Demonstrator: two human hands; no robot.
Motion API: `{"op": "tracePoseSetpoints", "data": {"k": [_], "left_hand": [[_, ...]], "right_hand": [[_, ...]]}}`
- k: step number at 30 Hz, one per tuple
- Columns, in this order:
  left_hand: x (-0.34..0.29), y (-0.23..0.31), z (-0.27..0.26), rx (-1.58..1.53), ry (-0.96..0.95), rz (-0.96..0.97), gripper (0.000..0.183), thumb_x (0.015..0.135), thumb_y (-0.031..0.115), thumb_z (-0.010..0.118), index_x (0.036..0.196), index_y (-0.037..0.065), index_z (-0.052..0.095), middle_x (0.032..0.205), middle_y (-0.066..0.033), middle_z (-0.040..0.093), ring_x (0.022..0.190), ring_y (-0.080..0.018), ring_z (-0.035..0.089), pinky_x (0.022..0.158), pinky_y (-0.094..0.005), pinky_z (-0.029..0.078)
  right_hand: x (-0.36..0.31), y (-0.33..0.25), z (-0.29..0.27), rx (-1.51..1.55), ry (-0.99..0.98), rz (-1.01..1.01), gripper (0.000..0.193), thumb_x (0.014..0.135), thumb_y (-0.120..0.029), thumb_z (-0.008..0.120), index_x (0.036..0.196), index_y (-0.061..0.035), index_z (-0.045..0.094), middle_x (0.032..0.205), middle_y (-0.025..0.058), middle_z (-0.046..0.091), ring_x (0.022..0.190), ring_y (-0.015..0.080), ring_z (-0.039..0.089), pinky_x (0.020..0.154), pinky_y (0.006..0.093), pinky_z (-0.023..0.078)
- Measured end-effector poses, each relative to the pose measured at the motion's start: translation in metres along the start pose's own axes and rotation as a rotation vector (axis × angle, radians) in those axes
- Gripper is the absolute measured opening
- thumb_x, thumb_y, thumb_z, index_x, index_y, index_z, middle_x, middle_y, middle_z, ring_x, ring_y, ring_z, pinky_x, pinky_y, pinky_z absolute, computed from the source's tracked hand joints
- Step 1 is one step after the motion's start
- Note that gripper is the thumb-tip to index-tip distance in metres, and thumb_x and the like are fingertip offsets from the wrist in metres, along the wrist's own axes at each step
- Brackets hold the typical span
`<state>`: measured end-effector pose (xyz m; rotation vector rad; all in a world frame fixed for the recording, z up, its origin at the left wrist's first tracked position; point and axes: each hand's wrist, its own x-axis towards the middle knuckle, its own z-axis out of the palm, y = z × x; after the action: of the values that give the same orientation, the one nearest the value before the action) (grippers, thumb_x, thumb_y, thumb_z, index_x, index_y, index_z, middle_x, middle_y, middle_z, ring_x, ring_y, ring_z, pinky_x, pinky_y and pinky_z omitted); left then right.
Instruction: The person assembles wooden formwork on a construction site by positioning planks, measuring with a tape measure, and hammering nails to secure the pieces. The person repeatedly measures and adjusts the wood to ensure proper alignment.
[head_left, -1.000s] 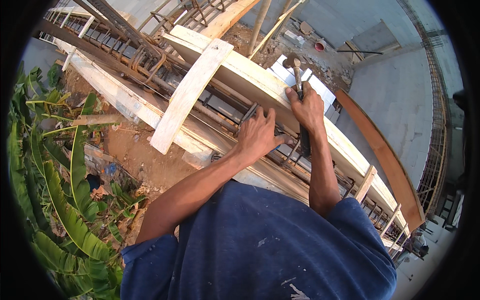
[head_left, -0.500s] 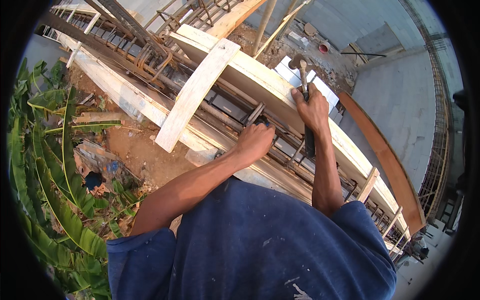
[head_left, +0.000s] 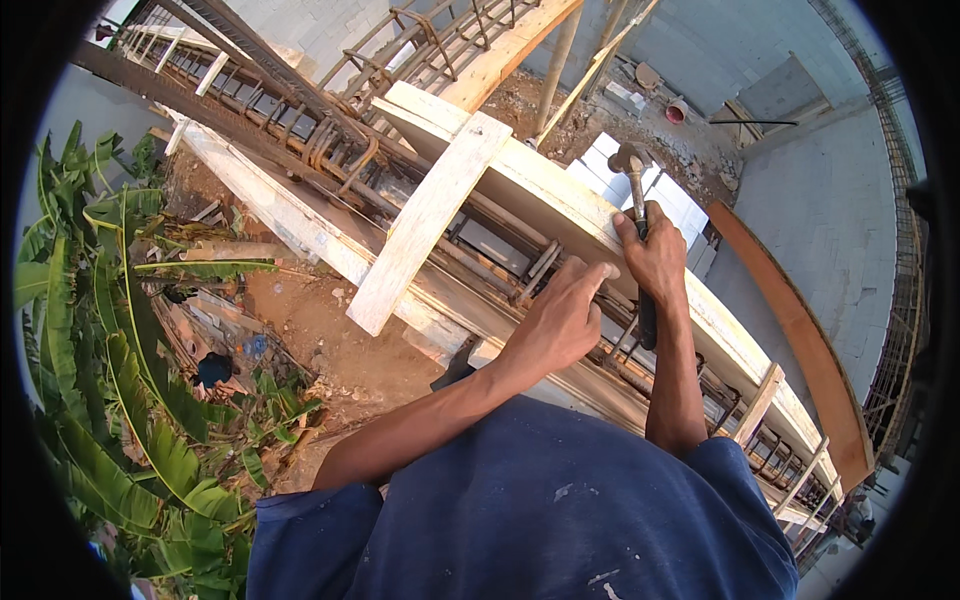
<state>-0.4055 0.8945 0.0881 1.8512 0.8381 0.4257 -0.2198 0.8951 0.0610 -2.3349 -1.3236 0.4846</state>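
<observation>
My right hand [head_left: 655,260] is closed around a hammer [head_left: 636,185]. The hammer's metal head points away from me, and its black grip sticks out below my palm. That hand is over the top edge of the far form board [head_left: 560,185]. My left hand [head_left: 560,320] is above the gap between the boards, index finger stretched toward the far board and thumb apart. I see nothing in it, though its palm side is hidden. Under it runs a cage of steel rebar [head_left: 490,265]. To the left, a short wooden cleat [head_left: 430,225] lies across both form boards.
Steel bars [head_left: 290,85] cross the formwork at upper left. Banana plants [head_left: 110,350] grow beside bare soil [head_left: 320,330] at lower left. Beyond the far board are white blocks [head_left: 600,165], wooden posts [head_left: 560,60], a curved brown board [head_left: 790,330] and grey block walls [head_left: 830,190].
My left hand has lifted out of the gap, and its index finger now stretches out. My right hand still holds the hammer. The whole view has shifted slightly.
</observation>
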Motion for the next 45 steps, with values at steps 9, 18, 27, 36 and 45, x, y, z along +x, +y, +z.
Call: {"op": "tracePoseSetpoints", "data": {"k": [9, 18, 27, 36, 45], "left_hand": [[-0.068, -0.029, -0.069, -0.567, 0.261, -0.131, 0.04, 0.095, -0.002, 0.036, 0.133, 0.005, 0.047, 0.103, -0.0098, 0.057, 0.063, -0.0045, 0.036, 0.058, -0.0198, 0.037], [-0.099, -0.082, -0.13, -0.693, 0.951, -0.059, 0.042, 0.094, 0.0, 0.041, 0.136, 0.001, 0.043, 0.123, -0.0179, 0.059, 0.103, -0.0193, 0.059, 0.092, -0.0332, 0.047], [-0.095, -0.088, -0.123, -0.246, 0.732, -0.172, 0.055, 0.101, 0.016, 0.053, 0.15, 0.001, 0.032, 0.122, -0.0069, 0.068, 0.121, -0.0183, 0.058, 0.109, -0.0353, 0.038], [-0.097, -0.102, -0.124, -0.153, 0.72, -0.166, 0.058, 0.101, 0.021, 0.052, 0.15, 0.0, 0.03, 0.116, -0.0079, 0.071, 0.116, -0.0181, 0.062, 0.103, -0.0348, 0.044], [-0.097, -0.106, -0.122, -0.113, 0.719, -0.126, 0.059, 0.099, 0.02, 0.053, 0.151, 0.004, 0.03, 0.117, -0.0109, 0.07, 0.115, -0.0238, 0.064, 0.098, -0.0356, 0.049]], "right_hand": [[-0.001, 0.0, 0.001, -0.002, 0.026, 0.003, 0.039, 0.09, -0.04, 0.064, 0.086, -0.0021, 0.056, 0.069, 0.0225, 0.063, 0.07, 0.0437, 0.063, 0.069, 0.0503, 0.047], [-0.002, 0.0, 0.002, 0.02, 0.04, 0.004, 0.036, 0.089, -0.038, 0.064, 0.092, -0.0023, 0.063, 0.073, 0.0218, 0.066, 0.073, 0.0429, 0.065, 0.072, 0.0482, 0.048], [0.001, 0.005, 0.002, 0.036, 0.025, -0.02, 0.037, 0.088, -0.038, 0.066, 0.095, -0.001, 0.063, 0.075, 0.0208, 0.065, 0.075, 0.0369, 0.065, 0.073, 0.0446, 0.048], [-0.016, -0.042, -0.035, 0.307, 0.166, -0.359, 0.041, 0.097, -0.042, 0.059, 0.104, -0.0015, 0.064, 0.078, 0.0086, 0.064, 0.068, 0.0163, 0.057, 0.063, 0.0323, 0.045], [-0.081, -0.121, -0.017, 0.442, -0.579, -0.397, 0.04, 0.102, -0.038, 0.052, 0.111, 0.0006, 0.059, 0.072, 0.0107, 0.059, 0.064, 0.0169, 0.055, 0.059, 0.0354, 0.044]]}}
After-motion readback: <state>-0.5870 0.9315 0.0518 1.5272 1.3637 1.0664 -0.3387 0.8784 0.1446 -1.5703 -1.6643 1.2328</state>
